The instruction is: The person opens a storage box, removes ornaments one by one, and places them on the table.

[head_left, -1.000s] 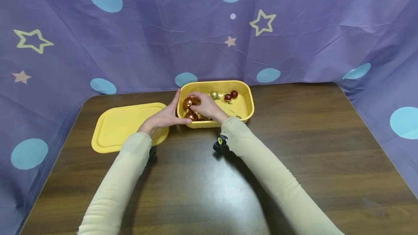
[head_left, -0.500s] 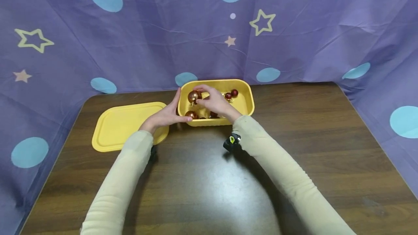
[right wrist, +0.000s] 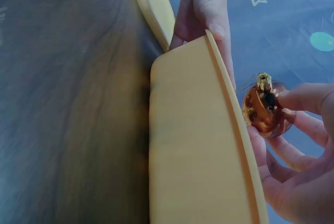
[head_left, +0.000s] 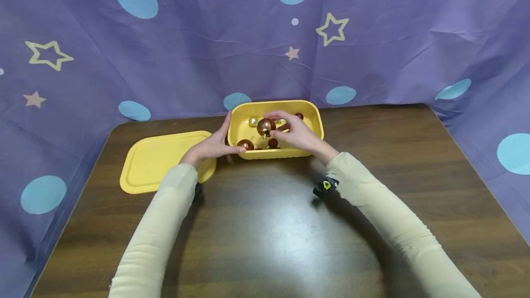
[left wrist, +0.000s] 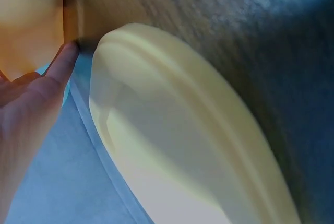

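Observation:
Just over the yellow box (head_left: pixel 285 153), my right hand (head_left: pixel 297 134) pinches a shiny copper Christmas bauble (head_left: pixel 264 126) between thumb and fingers. The right wrist view shows its gold cap (right wrist: pixel 264 79) facing up, close beside the box rim. At the box's left end, my left hand (head_left: pixel 212 145) lies with thumb and fingers spread straight, the thumb at the front rim. Inside the box are another copper bauble (head_left: pixel 246 144), a small pale gold bauble (head_left: pixel 253 122) and a small dark red bauble (head_left: pixel 273 143). A second red bauble (head_left: pixel 299 116) is partly hidden behind my right fingers.
A flat yellow lid (head_left: pixel 153 160) lies on the brown wooden table (head_left: pixel 256 224), left of the box and partly under my left wrist. Behind the table's far edge hangs a purple curtain (head_left: pixel 207 45) with stars and blue dots.
My right hand has moved rightward from the box's left end toward its middle, carrying the copper bauble. A pale gold bauble now shows to its left. The left hand keeps its place on the box.

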Tool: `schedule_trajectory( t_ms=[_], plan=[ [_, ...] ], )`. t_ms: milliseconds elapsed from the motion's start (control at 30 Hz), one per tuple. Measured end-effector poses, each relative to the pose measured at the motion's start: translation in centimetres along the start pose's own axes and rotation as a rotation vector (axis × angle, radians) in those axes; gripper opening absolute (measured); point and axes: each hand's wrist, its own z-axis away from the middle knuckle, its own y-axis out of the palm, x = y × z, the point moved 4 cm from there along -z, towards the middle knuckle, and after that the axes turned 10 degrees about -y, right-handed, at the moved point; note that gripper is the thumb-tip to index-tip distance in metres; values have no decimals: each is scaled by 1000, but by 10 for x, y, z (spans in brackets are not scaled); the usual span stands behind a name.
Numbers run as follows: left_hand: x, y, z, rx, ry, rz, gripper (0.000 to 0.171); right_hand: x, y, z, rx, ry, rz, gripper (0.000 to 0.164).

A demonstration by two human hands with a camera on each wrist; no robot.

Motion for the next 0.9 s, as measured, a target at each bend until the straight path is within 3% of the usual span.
schedule_trajectory(
  t_ms=[300,567,900],
  plan=[
    [3,-1,-1,-13,-5,-26,118,9,-23,27,73,-113,47,42],
    [3,-1,0,-13,-3,-28,117,8,-49,51,84,-5,124,45],
    [6,-1,-6,-17,12,-34,117,-1,-82,80,63,0,129,47]
  ],
)
